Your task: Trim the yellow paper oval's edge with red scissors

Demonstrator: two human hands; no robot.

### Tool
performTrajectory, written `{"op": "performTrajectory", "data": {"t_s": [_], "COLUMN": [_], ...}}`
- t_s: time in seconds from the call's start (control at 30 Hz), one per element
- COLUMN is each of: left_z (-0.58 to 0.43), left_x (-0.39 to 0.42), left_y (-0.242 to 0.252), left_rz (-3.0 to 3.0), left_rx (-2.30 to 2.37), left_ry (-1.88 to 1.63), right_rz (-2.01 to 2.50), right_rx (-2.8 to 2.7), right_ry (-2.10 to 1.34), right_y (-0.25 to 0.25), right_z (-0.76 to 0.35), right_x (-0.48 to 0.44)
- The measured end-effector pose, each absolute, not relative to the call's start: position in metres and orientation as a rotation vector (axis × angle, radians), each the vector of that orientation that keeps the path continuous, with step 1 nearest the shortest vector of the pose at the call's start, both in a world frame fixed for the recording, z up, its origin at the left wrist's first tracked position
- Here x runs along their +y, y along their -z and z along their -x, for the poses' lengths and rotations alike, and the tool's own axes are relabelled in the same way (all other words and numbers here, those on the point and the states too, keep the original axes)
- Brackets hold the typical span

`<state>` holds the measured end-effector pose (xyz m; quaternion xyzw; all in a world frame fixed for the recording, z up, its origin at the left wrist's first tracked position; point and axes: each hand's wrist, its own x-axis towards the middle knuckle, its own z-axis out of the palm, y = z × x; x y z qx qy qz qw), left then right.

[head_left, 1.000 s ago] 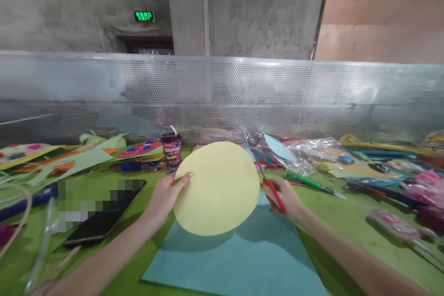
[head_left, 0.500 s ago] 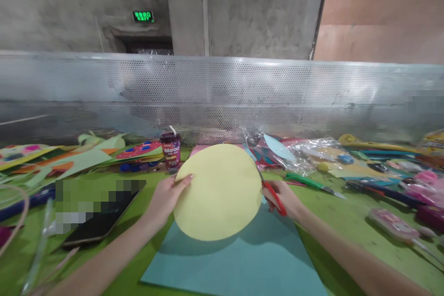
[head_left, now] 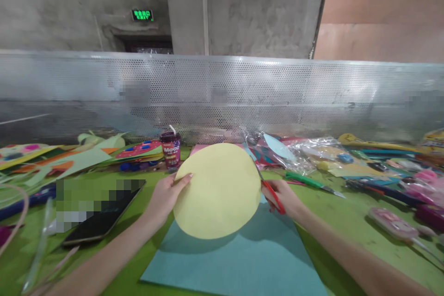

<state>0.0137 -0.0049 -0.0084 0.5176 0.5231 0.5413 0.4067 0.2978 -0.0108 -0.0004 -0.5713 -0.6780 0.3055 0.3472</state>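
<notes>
A round sheet of pale yellow paper is held up over the table, its left edge pinched between the thumb and fingers of my left hand. My right hand is closed on a pair of scissors with red handles. The scissor blades lie along the right edge of the yellow paper, pointing up and away; part of them is hidden by the sheet. Beneath the yellow paper a large blue-green sheet of paper lies flat on the green table.
A purple drink cup with a straw stands behind my left hand. A black phone lies to the left. On the right are a green craft knife, crumpled clear plastic and a pink device. A perforated metal panel rises behind.
Both hands, the yellow paper and the scissors look almost the same as before. The view has shifted only very slightly.
</notes>
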Motion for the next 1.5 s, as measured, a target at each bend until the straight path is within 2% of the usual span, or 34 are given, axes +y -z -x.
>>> {"op": "performTrajectory", "data": {"t_s": [1.5], "left_z": [-0.012], "left_x": [-0.004], "left_y": [0.008], "left_rz": [-1.425], "left_rx": [1.398], "left_ry": [-1.341], "right_rz": [1.457], "right_rx": [-1.838], "right_ry": [-0.771], "right_y": [0.0], "right_z": [-0.303], "right_x": [-0.008]}}
